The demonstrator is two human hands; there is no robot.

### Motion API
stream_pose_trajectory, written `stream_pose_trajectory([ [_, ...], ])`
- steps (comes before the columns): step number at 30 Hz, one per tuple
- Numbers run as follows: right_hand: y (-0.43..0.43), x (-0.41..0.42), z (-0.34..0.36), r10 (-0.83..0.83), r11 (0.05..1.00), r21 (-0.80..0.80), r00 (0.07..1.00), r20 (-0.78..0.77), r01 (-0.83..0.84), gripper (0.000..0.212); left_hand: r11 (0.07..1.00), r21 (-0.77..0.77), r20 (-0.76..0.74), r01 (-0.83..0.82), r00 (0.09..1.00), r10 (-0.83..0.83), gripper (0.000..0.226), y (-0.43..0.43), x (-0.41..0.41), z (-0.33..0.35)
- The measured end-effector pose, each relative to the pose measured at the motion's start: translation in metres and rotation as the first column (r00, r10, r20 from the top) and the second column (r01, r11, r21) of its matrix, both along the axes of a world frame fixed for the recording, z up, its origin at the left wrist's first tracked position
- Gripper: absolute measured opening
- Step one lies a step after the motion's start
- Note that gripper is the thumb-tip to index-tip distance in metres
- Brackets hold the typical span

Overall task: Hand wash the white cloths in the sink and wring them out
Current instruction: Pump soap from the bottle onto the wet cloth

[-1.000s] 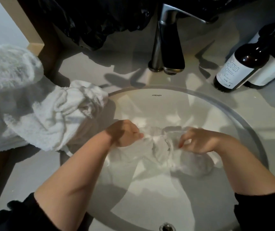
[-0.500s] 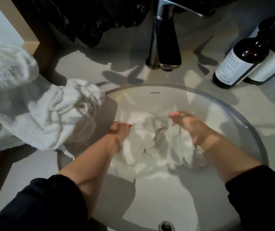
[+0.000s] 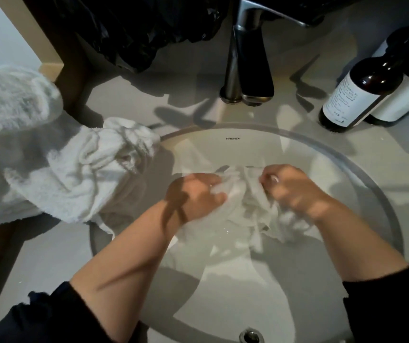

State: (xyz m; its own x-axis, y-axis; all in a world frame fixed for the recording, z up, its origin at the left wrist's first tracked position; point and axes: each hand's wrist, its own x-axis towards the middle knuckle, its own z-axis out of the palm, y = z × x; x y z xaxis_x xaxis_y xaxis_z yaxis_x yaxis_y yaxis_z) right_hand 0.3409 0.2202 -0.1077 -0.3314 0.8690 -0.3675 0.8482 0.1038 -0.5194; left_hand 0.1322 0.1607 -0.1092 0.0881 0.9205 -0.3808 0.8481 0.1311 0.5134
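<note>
Sink [image 3: 285, 144]: a round white basin is set into the worktop [image 3: 50, 256]; one bunched white cloth and both hands are contained in it.
White cloth [image 3: 245, 201]: it is found in the middle of the sink, crumpled between the two hands, with its lower folds laid on the basin wall.
Left hand [image 3: 196, 196]: its grip is closed round the cloth's left end, fingers curled into the fabric.
Right hand [image 3: 295, 191]: its grip is closed on the cloth's right part, fingers curled.
Drain [image 3: 251, 336]: it is seen at the sink's near edge.
Towels [image 3: 74, 174]: a white heap is piled left of the sink, one fold lapping over its rim.
Faucet [image 3: 250, 68]: it is mounted just behind the sink.
Bottles [image 3: 354, 95]: two dark, white-labelled ones are stood behind the sink to its right, just beside each other.
Black bag [image 3: 136, 33]: it is bunched behind the sink, toward its left.
</note>
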Motion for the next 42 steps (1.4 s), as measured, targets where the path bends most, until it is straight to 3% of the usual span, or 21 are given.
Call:
stream_pose_trajectory([
  [3,0.004,0.013,0.010,0.191,0.953,-0.246,0.980,0.047,-0.174,0.023,0.961,0.168,-0.205,0.222,0.961,-0.186,0.052,-0.002,-0.002,-0.014],
  [5,0.005,0.004,0.005,0.036,0.976,-0.209,0.994,-0.103,-0.057,0.031,0.961,0.261,-0.172,0.087,0.984,-0.042,0.061,0.004,-0.009,-0.018],
  [7,0.002,-0.009,-0.011,-0.057,0.997,-0.067,0.983,-0.176,0.046,0.037,0.992,0.127,-0.184,0.004,0.983,0.019,0.070,0.006,-0.015,-0.026],
  [9,-0.015,-0.022,-0.030,0.180,0.984,-0.018,0.980,0.088,-0.180,0.067,0.983,-0.138,-0.291,0.117,0.945,-0.153,0.089,-0.003,-0.010,-0.031],
  [10,-0.025,-0.027,-0.043,0.310,0.948,-0.022,0.908,0.282,-0.317,0.080,0.961,-0.226,-0.313,0.160,0.922,-0.227,0.096,-0.007,-0.007,-0.033],
  [12,-0.031,-0.029,-0.061,0.362,0.899,0.050,0.801,0.477,-0.436,0.079,0.953,-0.252,-0.303,0.171,0.921,-0.245,0.096,-0.008,-0.004,-0.039],
  [13,-0.026,-0.028,-0.064,0.316,0.914,0.095,0.839,0.442,-0.394,0.071,0.965,-0.229,-0.255,0.126,0.949,-0.184,0.089,-0.004,-0.006,-0.042],
  [15,-0.008,-0.024,-0.058,0.109,0.994,-0.023,0.986,0.129,-0.107,0.054,0.966,-0.235,-0.015,-0.104,0.995,0.103,0.073,0.006,-0.014,-0.047],
  [16,0.000,-0.020,-0.052,-0.067,0.983,-0.176,0.996,-0.063,0.055,0.047,0.919,-0.308,0.189,-0.246,0.931,0.312,0.072,0.009,-0.017,-0.048],
  [18,0.006,-0.014,-0.030,-0.404,0.886,-0.381,0.845,-0.351,0.265,0.036,0.786,-0.511,0.528,-0.347,0.595,0.606,0.092,0.009,-0.016,-0.050],
  [19,0.005,-0.015,-0.019,-0.484,0.862,-0.388,0.761,-0.432,0.328,0.033,0.773,-0.544,0.630,-0.327,0.450,0.633,0.092,0.009,-0.013,-0.049],
  [21,-0.010,-0.026,-0.001,-0.465,0.884,-0.243,0.694,-0.550,0.399,0.024,0.809,-0.491,0.741,-0.324,0.333,0.583,0.069,0.007,0.002,-0.040],
  [24,-0.050,-0.060,0.009,-0.109,0.920,0.258,0.824,-0.556,0.296,0.020,0.777,-0.467,0.809,-0.423,0.150,0.568,0.047,-0.001,0.023,-0.034],
  [26,-0.063,-0.076,0.002,0.097,0.804,0.584,0.944,-0.317,0.113,0.030,0.785,-0.443,0.799,-0.433,0.207,0.564,0.042,-0.005,0.024,-0.025],
  [28,-0.057,-0.082,-0.002,0.086,0.727,0.677,0.964,-0.252,0.112,0.035,0.791,-0.443,0.739,-0.421,0.328,0.588,0.029,-0.005,0.020,-0.013],
  [32,-0.028,-0.058,-0.007,-0.164,0.811,0.516,0.954,-0.253,0.276,0.038,0.820,-0.362,0.775,-0.443,0.345,0.529,0.027,0.003,0.006,0.001],
  [34,-0.012,-0.032,-0.007,-0.146,0.889,0.392,0.956,-0.253,0.239,0.040,0.893,-0.133,0.715,-0.431,0.582,0.387,0.020,0.003,-0.001,-0.003],
  [36,-0.005,-0.011,0.003,-0.022,0.989,0.134,0.958,-0.286,0.063,0.027,0.967,0.093,0.309,-0.236,0.931,0.197,0.040,0.005,-0.014,-0.012],
  [37,-0.004,-0.004,0.008,0.082,0.997,0.011,0.962,-0.260,-0.082,0.013,0.987,0.097,0.047,-0.129,0.991,0.125,0.038,0.005,-0.018,-0.011],
  [39,-0.007,0.002,0.013,0.263,0.927,-0.203,0.933,-0.246,-0.315,0.010,0.999,0.050,-0.272,0.000,0.962,0.013,0.025,0.003,-0.021,-0.009],
  [42,0.002,0.005,0.002,0.056,0.974,-0.213,0.995,-0.082,-0.072,0.029,0.995,0.094,-0.355,0.041,0.935,-0.005,0.029,-0.003,-0.010,-0.018],
])
